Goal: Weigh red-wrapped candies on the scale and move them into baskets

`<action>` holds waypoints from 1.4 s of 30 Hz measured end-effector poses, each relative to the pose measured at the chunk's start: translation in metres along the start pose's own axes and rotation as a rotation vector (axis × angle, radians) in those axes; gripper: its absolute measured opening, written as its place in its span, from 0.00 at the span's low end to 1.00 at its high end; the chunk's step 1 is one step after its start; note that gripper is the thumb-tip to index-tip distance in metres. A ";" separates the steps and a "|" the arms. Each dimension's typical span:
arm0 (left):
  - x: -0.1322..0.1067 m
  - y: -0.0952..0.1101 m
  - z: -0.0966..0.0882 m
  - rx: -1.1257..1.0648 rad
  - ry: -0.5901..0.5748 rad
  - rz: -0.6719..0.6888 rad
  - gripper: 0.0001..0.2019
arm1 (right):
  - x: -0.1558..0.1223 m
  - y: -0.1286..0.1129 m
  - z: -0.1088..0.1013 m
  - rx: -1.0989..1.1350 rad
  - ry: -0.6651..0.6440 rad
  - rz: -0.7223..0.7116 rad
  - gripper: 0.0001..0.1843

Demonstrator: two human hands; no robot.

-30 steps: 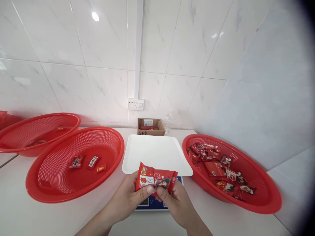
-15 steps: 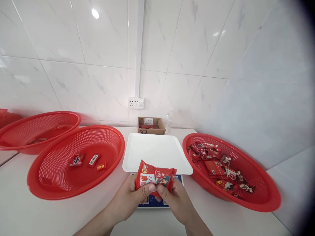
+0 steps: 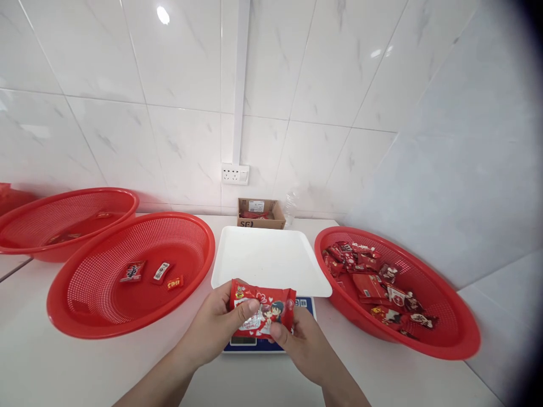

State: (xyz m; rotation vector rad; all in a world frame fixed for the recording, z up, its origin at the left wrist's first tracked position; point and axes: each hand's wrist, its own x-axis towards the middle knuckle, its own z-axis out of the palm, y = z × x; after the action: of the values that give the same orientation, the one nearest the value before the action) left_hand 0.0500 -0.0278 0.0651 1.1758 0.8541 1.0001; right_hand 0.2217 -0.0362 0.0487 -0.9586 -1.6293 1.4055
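Between my two hands is a red snack packet (image 3: 268, 311) printed with hearts and two cartoon figures. My left hand (image 3: 220, 319) grips its left end, thumb across the front. My right hand (image 3: 301, 345) pinches its lower right part, thumb on the front; the fingers behind are mostly hidden. The packet is held above the blue front panel (image 3: 244, 346) of a weighing scale, partly covering it. Just beyond the hands lies the scale's white tray (image 3: 271, 257), with nothing on it.
A red basket (image 3: 460, 339) on the right holds several red and brown packets. The red basket (image 3: 76, 316) on the left has three small packets; another red basket (image 3: 123, 195) stands behind it. A cardboard box (image 3: 261, 222) sits by the tiled wall, below a socket (image 3: 235, 174).
The packet has turned a little and shifted slightly left, showing more of its front. My left thumb has moved up along it. Both hands keep hold.
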 end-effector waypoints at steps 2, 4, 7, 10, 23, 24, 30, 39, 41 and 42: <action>0.000 -0.001 0.002 -0.007 0.000 -0.006 0.15 | 0.001 0.000 0.000 0.026 0.051 -0.011 0.26; 0.000 -0.002 0.003 0.010 -0.012 -0.010 0.14 | 0.001 0.001 -0.001 0.020 0.089 -0.003 0.26; -0.001 -0.003 0.002 0.031 -0.034 -0.018 0.14 | 0.002 0.001 0.000 -0.048 0.107 0.002 0.22; -0.001 -0.006 -0.002 0.029 -0.070 -0.037 0.15 | 0.003 0.001 0.001 -0.114 0.119 -0.027 0.21; 0.003 -0.007 -0.004 0.066 -0.041 -0.047 0.17 | 0.007 0.006 0.003 -0.128 0.123 -0.004 0.21; 0.003 -0.007 -0.004 0.069 -0.036 -0.037 0.17 | 0.007 0.006 0.002 -0.104 0.117 0.009 0.20; 0.002 -0.013 -0.002 0.062 -0.027 -0.010 0.18 | 0.006 0.005 0.001 -0.091 0.122 0.014 0.19; 0.000 -0.013 0.000 0.017 -0.038 -0.025 0.20 | 0.005 0.007 0.001 -0.060 0.079 0.005 0.20; 0.001 -0.015 -0.003 -0.003 -0.088 -0.034 0.19 | 0.005 0.008 0.001 -0.095 0.092 0.018 0.21; 0.002 -0.016 -0.005 -0.017 -0.117 -0.034 0.19 | 0.005 0.008 0.001 -0.109 0.098 0.016 0.21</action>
State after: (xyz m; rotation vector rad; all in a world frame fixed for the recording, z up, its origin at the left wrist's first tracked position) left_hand 0.0489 -0.0262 0.0487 1.1894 0.7691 0.9000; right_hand 0.2195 -0.0310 0.0410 -1.0880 -1.6423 1.2708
